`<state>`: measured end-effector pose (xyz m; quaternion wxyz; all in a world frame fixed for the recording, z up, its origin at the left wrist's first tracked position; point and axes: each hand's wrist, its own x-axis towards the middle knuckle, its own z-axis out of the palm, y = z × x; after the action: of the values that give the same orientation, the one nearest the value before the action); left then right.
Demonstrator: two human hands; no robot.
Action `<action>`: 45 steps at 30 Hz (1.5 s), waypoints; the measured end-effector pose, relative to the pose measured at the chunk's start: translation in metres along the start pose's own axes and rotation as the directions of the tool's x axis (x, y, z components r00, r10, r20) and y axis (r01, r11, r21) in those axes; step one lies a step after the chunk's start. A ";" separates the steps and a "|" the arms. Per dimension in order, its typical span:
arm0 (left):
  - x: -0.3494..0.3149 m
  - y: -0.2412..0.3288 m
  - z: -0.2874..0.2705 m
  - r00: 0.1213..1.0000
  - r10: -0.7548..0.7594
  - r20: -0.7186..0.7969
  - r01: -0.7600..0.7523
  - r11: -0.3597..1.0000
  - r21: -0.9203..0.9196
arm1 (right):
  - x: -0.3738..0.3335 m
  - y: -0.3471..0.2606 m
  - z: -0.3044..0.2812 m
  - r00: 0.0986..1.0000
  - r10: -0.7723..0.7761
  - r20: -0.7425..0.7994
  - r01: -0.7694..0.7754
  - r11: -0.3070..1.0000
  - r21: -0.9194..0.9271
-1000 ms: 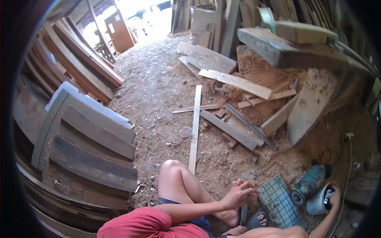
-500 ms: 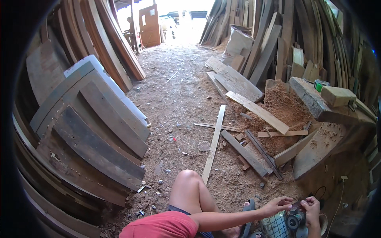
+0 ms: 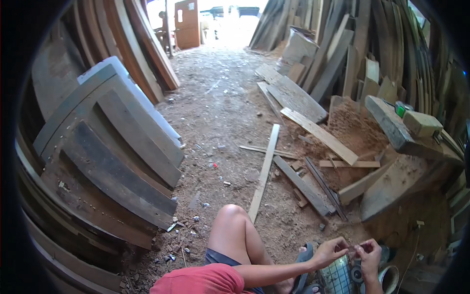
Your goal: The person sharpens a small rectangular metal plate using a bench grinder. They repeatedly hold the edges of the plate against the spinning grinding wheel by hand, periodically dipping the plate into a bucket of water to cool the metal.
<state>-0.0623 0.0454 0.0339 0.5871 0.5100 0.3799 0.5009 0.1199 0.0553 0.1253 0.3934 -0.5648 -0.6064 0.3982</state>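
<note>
At the lower right, my left hand (image 3: 331, 254) and my right hand (image 3: 370, 256) come close together, fingertips pinched. A small, thin, dark piece seems to span the gap between them, too small to name. Just below stands a grinding machine with a round wheel (image 3: 357, 274), partly hidden by my right hand. Left of the wheel, under my left hand, sits a pale box-like thing with a dark grid (image 3: 337, 277). An open round container (image 3: 389, 278) stands right of my right wrist.
My bent knee (image 3: 232, 220) and sandalled foot (image 3: 306, 259) are left of the hands. Ahead lie a long pale batten (image 3: 264, 171), scrap boards (image 3: 303, 188) and sawdust (image 3: 352, 122). Planks lean on both sides. A thick slab (image 3: 387, 120) carries a wooden block (image 3: 422, 124) and a green tape measure (image 3: 402, 107).
Both hands have moved a little left, away from over the wheel, and the left fingers have closed into a pinch. The view has tipped slightly downward.
</note>
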 end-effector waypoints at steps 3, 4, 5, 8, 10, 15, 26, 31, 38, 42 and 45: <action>0.007 0.008 -0.004 0.962 0.267 -0.059 -0.270 0.961 -0.052 | 0.001 -0.030 -0.006 0.995 -0.101 0.024 0.103 0.992 -0.069; 0.005 0.029 -0.019 0.970 0.242 -0.025 -0.234 0.956 0.177 | 0.001 -0.034 -0.003 0.993 -0.112 0.050 0.114 0.992 -0.053; 0.008 0.030 -0.026 0.985 0.174 -0.005 -0.173 0.984 0.046 | 0.005 -0.039 0.000 0.944 -0.324 0.062 0.330 0.929 -0.169; 0.000 0.055 -0.044 0.975 0.190 -0.119 -0.205 0.970 -0.128 | 0.009 -0.061 0.014 0.980 -0.179 0.085 0.184 0.981 -0.061; -0.004 0.053 -0.037 0.968 0.206 -0.143 -0.224 0.966 -0.127 | 0.008 -0.060 0.013 0.988 -0.124 0.089 0.123 0.992 0.021; -0.016 0.054 -0.015 0.616 0.785 -0.064 -0.645 0.550 0.531 | -0.022 -0.074 0.006 0.979 -0.115 0.167 0.100 0.990 0.099; -0.022 0.053 -0.028 0.465 0.879 -0.105 -0.713 0.442 0.545 | -0.019 -0.092 0.024 0.986 0.022 0.164 -0.067 0.960 0.270; -0.019 0.047 -0.028 0.511 0.845 -0.156 -0.691 0.512 0.511 | -0.017 -0.093 0.021 0.987 -0.044 0.154 0.005 0.969 0.245; -0.019 0.049 -0.029 0.495 0.854 -0.162 -0.719 0.507 0.475 | -0.015 -0.077 0.017 0.975 -0.095 0.203 0.020 0.939 0.344; -0.020 0.050 -0.030 0.493 0.852 -0.175 -0.720 0.513 0.468 | -0.017 -0.081 0.017 0.971 -0.111 0.212 0.029 0.935 0.354; -0.025 0.058 -0.028 0.559 0.802 -0.210 -0.685 0.589 0.428 | -0.016 -0.080 0.018 0.977 -0.109 0.184 0.048 0.951 0.307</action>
<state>-0.1061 0.0256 0.0832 0.1461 0.5970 0.3018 0.7288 0.0745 0.0348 0.1927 0.4277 -0.4311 -0.5970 0.5242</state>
